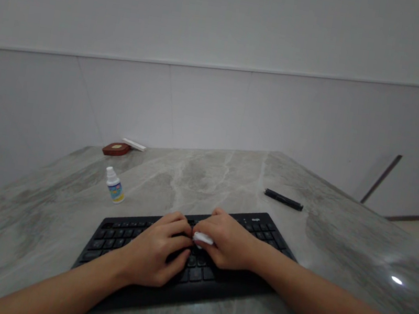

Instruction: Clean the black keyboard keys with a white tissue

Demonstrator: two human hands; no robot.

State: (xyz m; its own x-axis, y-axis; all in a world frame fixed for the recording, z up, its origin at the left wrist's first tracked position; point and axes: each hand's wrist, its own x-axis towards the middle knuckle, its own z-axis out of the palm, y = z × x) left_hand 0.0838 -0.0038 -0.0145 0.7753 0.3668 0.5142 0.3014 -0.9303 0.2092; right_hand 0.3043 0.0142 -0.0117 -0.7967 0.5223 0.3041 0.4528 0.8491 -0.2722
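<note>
A black keyboard (196, 274) lies slightly slanted on the grey marbled table. My left hand (157, 249) rests over its middle keys, fingers bent but apart, with the fingertips close to those of my right hand. Pinched in my right hand (224, 239) is a small white wad (203, 238), held low against the keys; whether it is tissue or cloth I cannot tell. Both hands hide the keys beneath them.
Left of the keyboard stands a small white bottle (115, 185) with a blue and yellow label. A black pen (283, 199) lies beyond the keyboard on the right. At the far left are a reddish-brown case (115, 149) and a flat white strip (134, 144), near the wall (217, 108).
</note>
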